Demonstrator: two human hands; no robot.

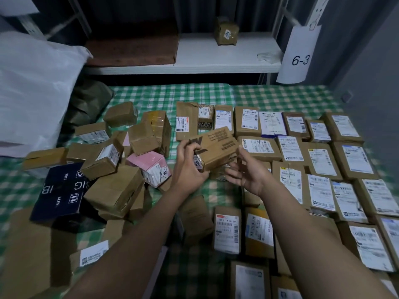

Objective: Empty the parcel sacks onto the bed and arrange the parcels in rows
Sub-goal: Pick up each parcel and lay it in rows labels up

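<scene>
My left hand (187,165) grips the left end of a brown cardboard parcel (218,147) held above the middle of the bed (280,98), which has a green checked cover. My right hand (248,171) has its fingers spread and touches the parcel's right underside. Right of my hands, brown parcels with white labels (319,160) lie label up in several rows. Left of them, a loose heap of brown boxes (116,160) includes a pink box (151,167) and a dark blue box (62,190).
A white parcel sack (32,87) lies at the bed's left edge beside a dark green sack (90,104). Behind the bed a white shelf (216,59) carries one taped parcel (226,31). A sheet marked 6-3 (299,55) hangs at the right.
</scene>
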